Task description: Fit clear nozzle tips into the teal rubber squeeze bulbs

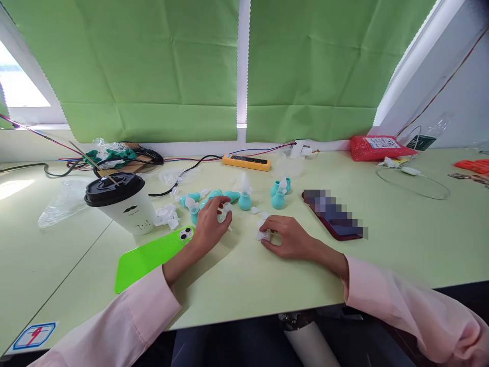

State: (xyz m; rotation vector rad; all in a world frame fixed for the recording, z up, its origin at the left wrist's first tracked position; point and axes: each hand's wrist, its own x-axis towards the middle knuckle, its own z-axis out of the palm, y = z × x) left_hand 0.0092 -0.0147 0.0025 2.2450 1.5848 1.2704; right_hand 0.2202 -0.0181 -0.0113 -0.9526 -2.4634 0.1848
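Observation:
My left hand point(212, 224) is curled around a small clear piece point(225, 211), fingers and thumb closed on it above the table. To its right, my right hand point(287, 236) pinches a small translucent piece point(263, 235) at the tabletop. Between and behind the hands stands a teal bulb point(245, 201) with a clear tip. Another teal bulb point(278, 199) is upright farther right, with more teal pieces behind it. Several teal pieces point(231, 195) lie behind my left hand, and one upright teal piece point(194, 214) is just left of it.
A green phone point(151, 257) lies beneath my left wrist, beside a white cup point(132, 211) with a black lid. A dark phone point(332, 214) rests at right. Farther back are a yellow device point(246, 162), cables, plastic bags and a red package point(378, 148).

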